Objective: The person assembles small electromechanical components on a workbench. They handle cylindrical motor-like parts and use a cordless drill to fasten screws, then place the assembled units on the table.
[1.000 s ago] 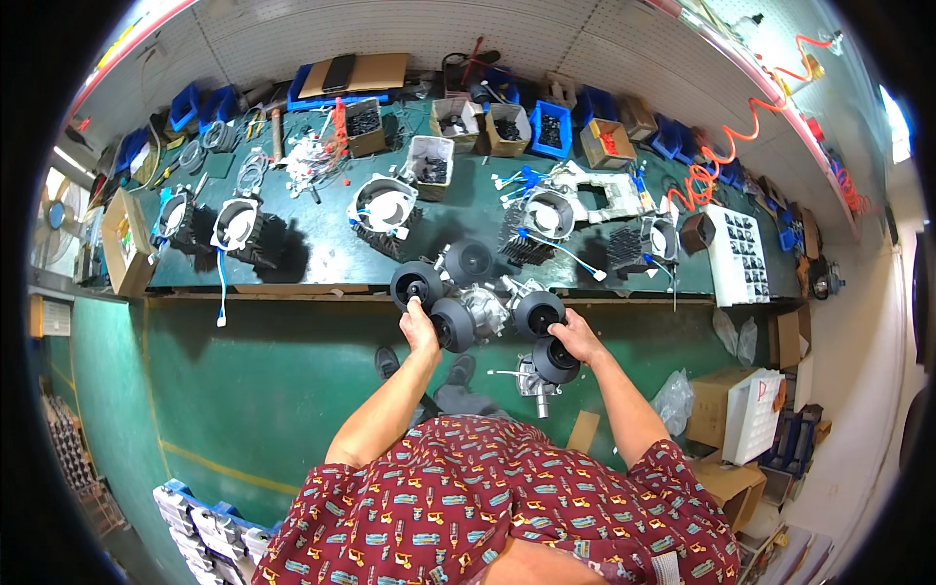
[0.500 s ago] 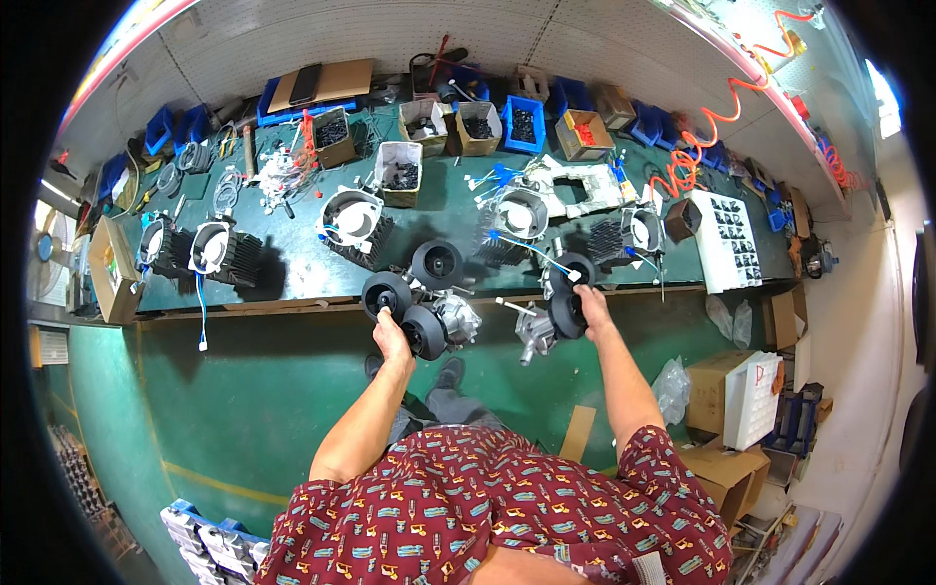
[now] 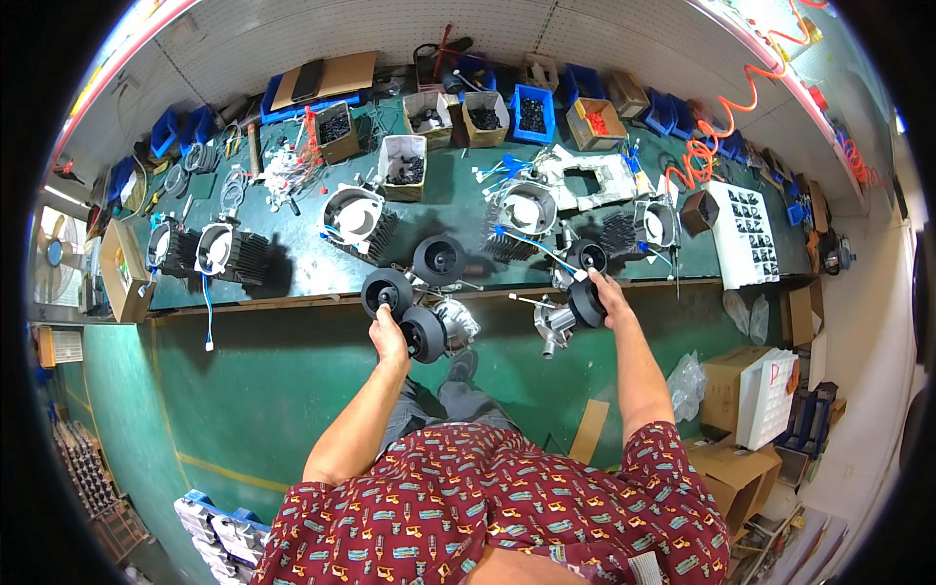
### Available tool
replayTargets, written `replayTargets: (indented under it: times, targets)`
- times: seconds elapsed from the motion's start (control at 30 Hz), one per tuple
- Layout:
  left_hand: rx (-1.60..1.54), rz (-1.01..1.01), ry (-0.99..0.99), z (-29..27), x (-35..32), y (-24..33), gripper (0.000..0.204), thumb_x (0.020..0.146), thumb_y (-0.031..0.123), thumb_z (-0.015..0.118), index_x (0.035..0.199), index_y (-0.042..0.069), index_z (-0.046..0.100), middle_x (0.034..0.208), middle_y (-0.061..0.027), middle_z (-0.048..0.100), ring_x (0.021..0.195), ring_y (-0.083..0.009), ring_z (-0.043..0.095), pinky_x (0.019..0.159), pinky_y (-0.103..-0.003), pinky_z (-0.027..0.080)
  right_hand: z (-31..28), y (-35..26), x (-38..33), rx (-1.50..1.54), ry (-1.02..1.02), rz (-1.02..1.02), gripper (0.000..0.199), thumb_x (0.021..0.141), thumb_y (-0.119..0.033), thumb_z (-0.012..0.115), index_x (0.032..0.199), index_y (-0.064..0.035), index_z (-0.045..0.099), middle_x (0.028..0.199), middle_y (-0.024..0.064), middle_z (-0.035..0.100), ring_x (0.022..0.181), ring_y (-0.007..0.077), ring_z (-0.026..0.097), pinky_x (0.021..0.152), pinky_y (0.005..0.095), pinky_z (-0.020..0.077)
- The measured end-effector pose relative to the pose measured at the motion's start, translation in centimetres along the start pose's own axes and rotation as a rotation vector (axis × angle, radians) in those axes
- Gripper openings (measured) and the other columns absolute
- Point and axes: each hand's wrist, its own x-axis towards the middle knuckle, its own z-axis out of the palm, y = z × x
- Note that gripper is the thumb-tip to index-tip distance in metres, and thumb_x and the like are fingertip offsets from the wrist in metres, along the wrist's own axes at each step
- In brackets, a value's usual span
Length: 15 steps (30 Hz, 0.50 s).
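Observation:
My left hand is closed on a pair of blower motors at the table's front edge. Their black fan wheels sit side by side at my fingers, and a silver motor body juts out to the right. Just beyond them is another black fan wheel. My right hand grips a further blower motor by its black wheel; its silver body points left, over the floor. Behind that wheel, one more fan wheel rests near the table edge.
Finned housings with round openings stand on the green table: one housing at centre-left, another at centre-right. Bins of small parts, including a blue bin, line the back. A white tray lies at right. Cardboard boxes stand on the floor.
My right hand has shifted slightly right with its blower motor, drawing it apart from the fan wheel behind. My left hand keeps its hold. The whole view has turned a little.

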Motion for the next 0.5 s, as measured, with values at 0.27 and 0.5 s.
replayTargets:
  times: [0.27, 0.5]
  targets:
    - [-0.028, 0.019, 0.015, 0.0, 1.6, -0.5, 0.054, 0.092, 0.048, 0.058, 0.113, -0.001, 0.068, 0.098, -0.0083, 0.065, 0.084, -0.0208, 0.067, 0.075, -0.040, 0.055, 0.6, 2.8, -3.1, 0.027, 0.014, -0.089, 0.056, 0.088, -0.042, 0.073, 0.129, -0.0048, 0.065, 0.123, 0.0107, 0.067, 0.109, 0.0218, 0.063, 0.096, 0.0371, 0.0491]
    - [0.024, -0.016, -0.018, -0.3, 1.3, 0.6, 0.050, 0.093, 0.047, 0.057, 0.102, -0.001, 0.067, 0.084, -0.0038, 0.058, 0.076, -0.0173, 0.058, 0.069, -0.036, 0.049, 10.8, 1.7, -9.2, -0.715, -0.329, -0.517, 0.048, 0.090, -0.031, 0.071, 0.126, -0.0006, 0.062, 0.092, 0.0159, 0.073, 0.089, 0.0270, 0.069, 0.083, 0.0420, 0.0539]
